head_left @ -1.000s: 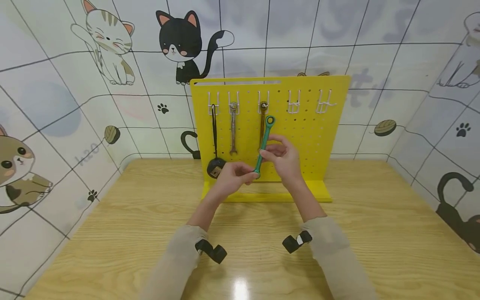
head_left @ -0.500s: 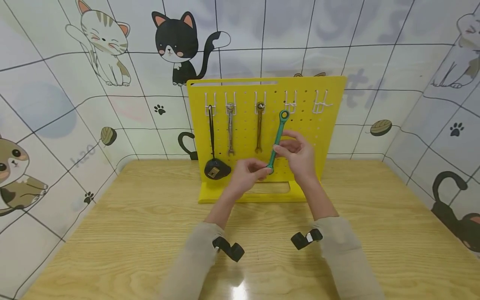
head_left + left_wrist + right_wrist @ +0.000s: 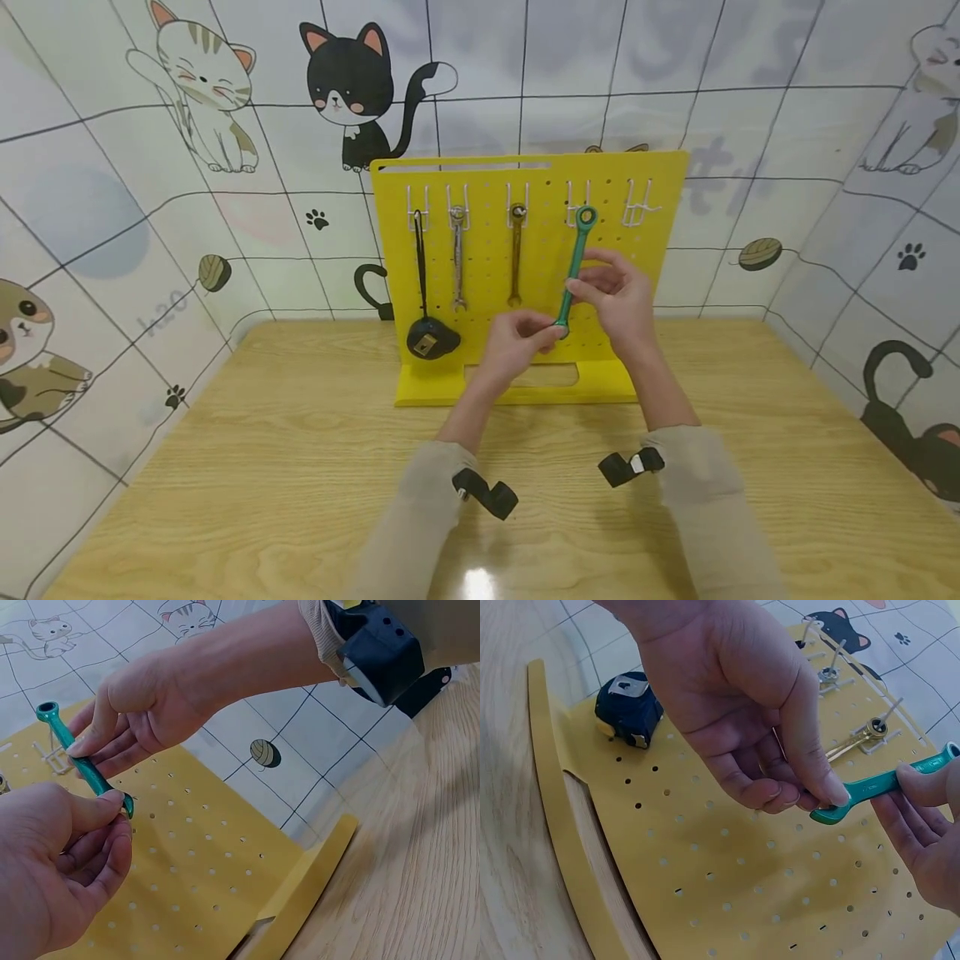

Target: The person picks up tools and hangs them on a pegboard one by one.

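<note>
A green combination wrench is held up in front of the yellow pegboard, tilted, ring end uppermost. My left hand pinches its open-jawed lower end between thumb and fingers. Higher up, my right hand grips the middle of the shank. In the head view the ring end overlaps the fourth white hook; whether they touch I cannot tell. The left wrist view shows the same wrench with its ring end free of fingers. From the right wrist, the wrench's open end shows at the left thumb.
On the board's left hooks hang a black tape measure by its strap, a silver wrench and a gold-coloured wrench. A fifth hook is at the right. The board stands on a wooden table before a cat-patterned wall.
Both hands have carried the green wrench rightward and slightly upward, from in front of the gold-coloured wrench to the fourth hook. The grip looks the same throughout. The head view has shifted slightly.
</note>
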The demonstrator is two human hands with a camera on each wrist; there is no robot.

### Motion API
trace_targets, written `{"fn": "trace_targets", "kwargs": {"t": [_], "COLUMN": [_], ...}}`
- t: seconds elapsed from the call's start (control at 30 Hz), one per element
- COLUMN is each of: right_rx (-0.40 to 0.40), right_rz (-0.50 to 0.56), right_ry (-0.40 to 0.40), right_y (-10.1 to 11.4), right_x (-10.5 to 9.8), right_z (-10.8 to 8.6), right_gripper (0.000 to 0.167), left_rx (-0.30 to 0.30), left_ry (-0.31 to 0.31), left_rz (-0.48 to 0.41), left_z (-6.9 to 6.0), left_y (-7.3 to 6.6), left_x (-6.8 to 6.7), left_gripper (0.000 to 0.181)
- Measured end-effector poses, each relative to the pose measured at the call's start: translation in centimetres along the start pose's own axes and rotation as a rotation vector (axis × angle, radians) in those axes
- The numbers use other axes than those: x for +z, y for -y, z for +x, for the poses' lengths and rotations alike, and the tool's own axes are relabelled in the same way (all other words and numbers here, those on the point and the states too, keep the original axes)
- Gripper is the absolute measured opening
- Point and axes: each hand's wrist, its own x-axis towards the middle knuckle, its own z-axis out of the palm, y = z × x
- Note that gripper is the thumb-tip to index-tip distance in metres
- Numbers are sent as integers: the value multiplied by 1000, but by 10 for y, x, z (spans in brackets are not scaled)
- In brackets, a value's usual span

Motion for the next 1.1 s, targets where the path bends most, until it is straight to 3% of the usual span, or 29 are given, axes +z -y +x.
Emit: {"fn": "trace_targets", "kwargs": {"t": [0.5,0.77,1.1], "right_rx": [58,90,116], "right_rz": [-84,-192,-194], "right_ry": [7,-9,-12], "right_y": [1,-6,-13], "right_x": [-5,-3,-5], "right_z": [12,20,27], "right_gripper": [34,36,35], "left_rx": [-4,-24,-50], "left_ry": [-46,-70,-132], "left_rz": [-52,-44,-47], "left_z": [12,18,25], "left_y": [7,11,16], "left_x": [8,9,13], "left_gripper": [15,16,15]}}
